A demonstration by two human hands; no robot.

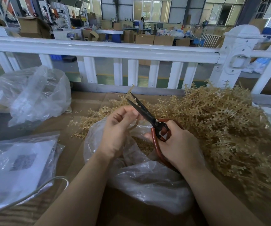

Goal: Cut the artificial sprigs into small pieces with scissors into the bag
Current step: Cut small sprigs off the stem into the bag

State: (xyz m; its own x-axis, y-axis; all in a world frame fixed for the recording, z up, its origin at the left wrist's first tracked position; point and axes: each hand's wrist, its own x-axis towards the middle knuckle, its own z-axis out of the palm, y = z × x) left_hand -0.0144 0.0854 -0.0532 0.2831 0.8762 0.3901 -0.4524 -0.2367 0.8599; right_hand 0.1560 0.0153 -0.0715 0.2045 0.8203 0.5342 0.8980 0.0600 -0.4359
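My right hand (177, 144) grips the red handles of black-bladed scissors (141, 110), whose blades are slightly apart and point up and left. My left hand (118, 128) pinches a short tan sprig piece (135, 123) just below the blades, over the mouth of a clear plastic bag (147, 180). Small tan cut pieces (143, 144) lie inside that bag. A large heap of tan artificial sprigs (221, 124) covers the cardboard to the right and behind the hands.
A clear bag (33, 95) lies at back left. A clear bag holding a printed sheet (17, 163) and a grey cable (38, 191) lie at front left. A white railing (115, 49) crosses behind the brown cardboard surface (76, 154).
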